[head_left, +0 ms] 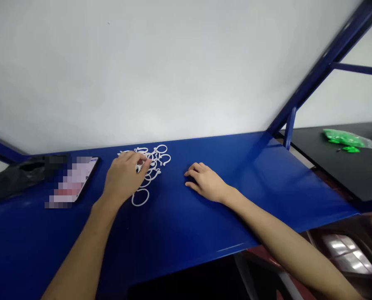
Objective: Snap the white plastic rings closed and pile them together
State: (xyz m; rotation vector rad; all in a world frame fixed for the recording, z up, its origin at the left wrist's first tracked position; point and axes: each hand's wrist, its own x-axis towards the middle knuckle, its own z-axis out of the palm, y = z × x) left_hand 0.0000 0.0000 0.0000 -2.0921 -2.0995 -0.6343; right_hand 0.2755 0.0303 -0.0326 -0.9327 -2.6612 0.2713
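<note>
Several white plastic rings (140,197) with small knobbed ends lie in a loose, tangled heap on the blue tabletop (186,225). My left hand (125,175) reaches over the left side of this heap and covers part of it. Its thumb and forefinger tips come close together in a pinch at the rings; the other fingertips are hidden. To the right of the heap, apart from it, my right hand (208,182) rests on the tabletop. Its fingers are loosely bent and spread a little, with nothing seen in them.
A phone (76,179) with a lit, blurred screen lies left of my left hand, beside a black plastic bag (13,177). Blue metal struts (317,71) rise at the right. Beyond them, a black table (332,171) bears a clear bag of green pieces (345,136). A pale wall (173,75) stands behind.
</note>
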